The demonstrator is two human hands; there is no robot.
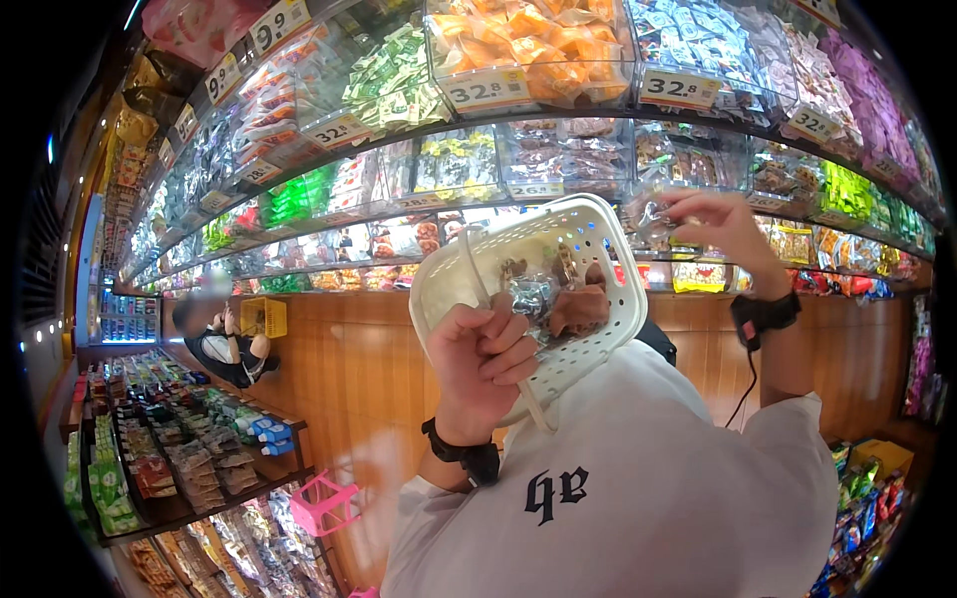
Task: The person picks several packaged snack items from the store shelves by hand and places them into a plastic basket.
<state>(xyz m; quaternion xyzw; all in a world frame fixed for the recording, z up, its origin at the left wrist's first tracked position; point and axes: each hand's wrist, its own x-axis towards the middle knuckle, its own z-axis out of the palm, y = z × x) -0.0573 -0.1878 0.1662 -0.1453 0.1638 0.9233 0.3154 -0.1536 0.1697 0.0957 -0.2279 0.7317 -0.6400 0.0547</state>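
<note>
I count two hands (486,361) (725,229), one white basket (442,284), two wristbands (469,456) (766,317); far left, one person (224,349), one yellow basket (262,317); nearer, one whole pink stool (308,509)!

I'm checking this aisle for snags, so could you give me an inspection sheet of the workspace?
Surface: tiered clear shelf bins full of wrapped packets, above a wooden floor.
Job's things: white perforated basket, tilted, with brown and clear-wrapped packets inside.
Clutter: pink plastic stool on the floor.
Hands: left hand closed on the basket's handle; right hand at a shiny packet by the lower bins, grip unclear.
Cables: thin black cable hanging from the right wrist device.
Surroundings: low-down person beside a yellow basket.
</note>
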